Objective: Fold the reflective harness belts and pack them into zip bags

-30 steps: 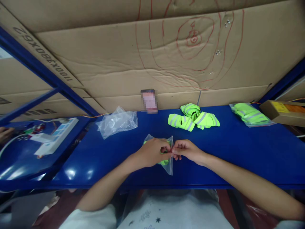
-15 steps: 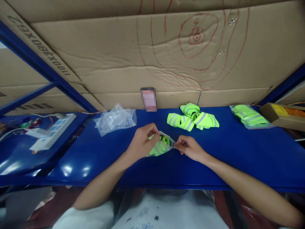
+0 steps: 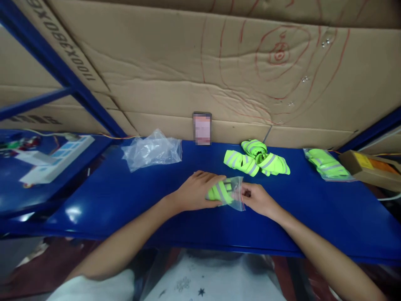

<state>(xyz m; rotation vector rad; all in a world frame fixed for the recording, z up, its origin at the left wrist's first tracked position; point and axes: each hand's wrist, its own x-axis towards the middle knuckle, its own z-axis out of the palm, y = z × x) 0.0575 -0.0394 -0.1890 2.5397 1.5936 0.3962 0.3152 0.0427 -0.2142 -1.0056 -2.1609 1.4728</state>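
Over the blue table (image 3: 194, 228), near its front edge: clear bag (image 3: 237, 204) with yellow-green reflective strap (image 3: 218, 193) inside. Left hand (image 3: 199, 191): grip partly closed around the bag's filled part. Right hand (image 3: 258, 200): fingers curled, grip nearly closed at the bag's open-looking end; firmness of hold cannot be told. Loose straps (image 3: 258, 161) lie beyond.
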